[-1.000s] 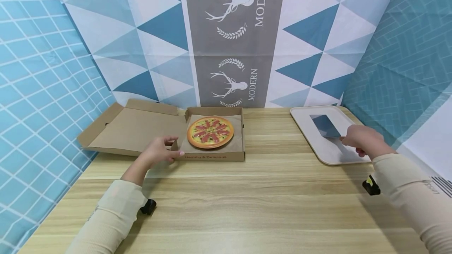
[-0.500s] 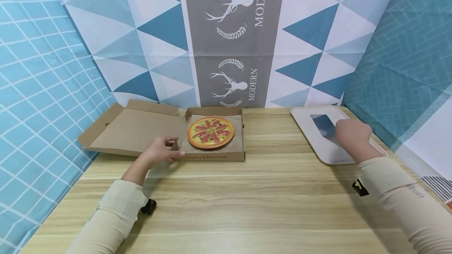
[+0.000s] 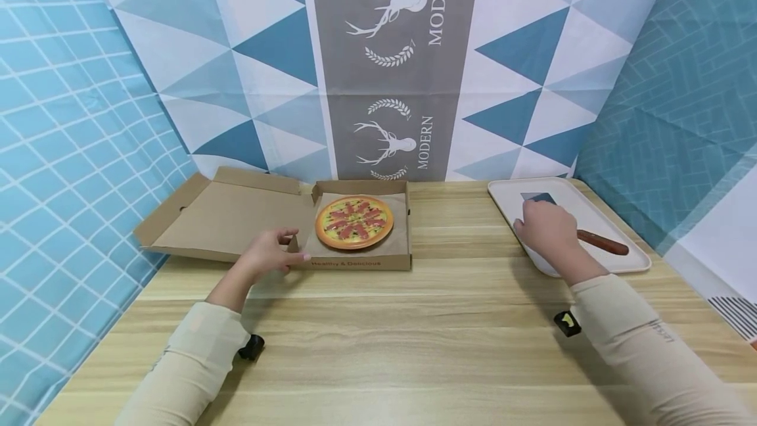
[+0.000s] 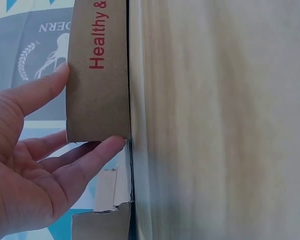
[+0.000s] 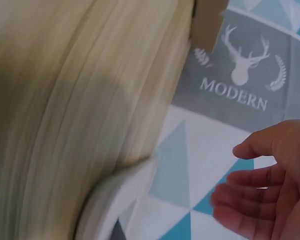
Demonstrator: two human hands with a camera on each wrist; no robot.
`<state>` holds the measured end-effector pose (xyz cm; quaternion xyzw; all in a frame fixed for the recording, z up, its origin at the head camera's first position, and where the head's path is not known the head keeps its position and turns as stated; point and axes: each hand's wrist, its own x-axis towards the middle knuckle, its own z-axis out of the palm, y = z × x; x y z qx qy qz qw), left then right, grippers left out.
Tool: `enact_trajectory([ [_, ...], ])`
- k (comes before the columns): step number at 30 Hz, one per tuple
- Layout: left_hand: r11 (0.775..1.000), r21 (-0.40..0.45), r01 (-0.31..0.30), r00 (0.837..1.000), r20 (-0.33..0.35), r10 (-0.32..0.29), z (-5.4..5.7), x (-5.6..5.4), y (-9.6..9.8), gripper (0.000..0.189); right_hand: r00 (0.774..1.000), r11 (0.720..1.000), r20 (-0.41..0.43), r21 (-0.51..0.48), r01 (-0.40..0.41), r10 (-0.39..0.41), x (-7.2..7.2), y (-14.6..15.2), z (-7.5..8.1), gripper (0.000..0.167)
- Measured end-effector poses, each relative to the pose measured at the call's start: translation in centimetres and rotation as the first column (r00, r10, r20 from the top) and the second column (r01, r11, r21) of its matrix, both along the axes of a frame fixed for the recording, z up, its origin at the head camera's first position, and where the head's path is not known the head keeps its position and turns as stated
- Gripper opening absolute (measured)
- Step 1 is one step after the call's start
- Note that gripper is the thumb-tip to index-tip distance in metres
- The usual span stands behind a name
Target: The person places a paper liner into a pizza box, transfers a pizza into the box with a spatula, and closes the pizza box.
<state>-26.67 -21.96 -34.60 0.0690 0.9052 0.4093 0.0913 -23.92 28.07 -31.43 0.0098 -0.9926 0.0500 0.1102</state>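
Observation:
A round pizza [image 3: 354, 222] with red strips on top lies on paper in an open cardboard pizza box [image 3: 361, 261]. My left hand [image 3: 267, 255] is at the box's front left corner. In the left wrist view its thumb touches the upper edge of the front wall, and its other fingers, loosely extended, rest by the corner. My right hand [image 3: 547, 223], relaxed and holding nothing in the right wrist view, hovers around the left side of a cream tray [image 3: 635, 263]. A turner with a wooden handle [image 3: 603, 242] and dark metal blade [image 3: 537, 197] lies on this tray, its middle hidden by the hand.
The box lid [image 3: 230, 219] lies folded open to the left, beside the blue tiled wall sheet [image 3: 71, 150]. Patterned sheeting [image 3: 390, 71] stands behind the wooden table [image 3: 402, 340]. The tray sits at the back right, near the right wall sheet.
My right hand has let go of the turner's handle and moved left, leaving the turner on the tray. My left hand has stayed at the box corner.

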Motion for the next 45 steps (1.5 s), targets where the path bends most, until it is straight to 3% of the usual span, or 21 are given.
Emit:
enact_trajectory([
  [11,0.999,-0.043,-0.024,0.998,-0.063,0.021,0.3,0.7,-0.1,0.081,0.995,0.958,-0.047,-0.27,-0.092,0.082,-1.5,-3.8,-1.5,0.024],
  [14,0.997,-0.072,-0.011,0.995,-0.1,0.004,0.3,0.9,-0.3,0.081,0.994,0.94,-0.032,-0.323,-0.108,0.103,-2.2,-4.8,-2.0,0.033],
  [19,0.987,-0.149,0.057,0.983,-0.163,-0.082,0.3,1.3,-0.7,0.086,0.986,0.894,0.004,-0.422,-0.15,0.167,-3.5,-6.2,-2.8,0.06],
  [26,0.974,-0.208,0.085,0.969,-0.212,-0.13,0.4,2.2,-1.3,0.095,0.957,0.826,0.066,-0.524,-0.208,0.282,-5.1,-8.2,-3.7,0.093],
  [30,0.985,-0.164,0.047,0.973,-0.214,-0.082,0.6,2.9,-1.5,0.095,0.937,0.778,0.097,-0.589,-0.218,0.336,-6.0,-9.3,-4.3,0.098],
  [37,0.997,0.011,-0.078,0.984,-0.157,0.078,1.6,4.7,-2.0,0.095,0.917,0.703,0.124,-0.683,-0.199,0.379,-6.9,-11.2,-4.7,0.098],
  [42,0.978,0.153,-0.14,0.983,-0.093,0.156,2.1,5.6,-2.8,0.092,0.912,0.657,0.155,-0.74,-0.148,0.379,-7.8,-12.2,-5.0,0.093],
  [45,0.95,0.265,-0.165,0.983,-0.037,0.182,2.4,6.1,-3.4,0.089,0.911,0.63,0.169,-0.768,-0.118,0.377,-8.1,-12.7,-5.1,0.092],
])
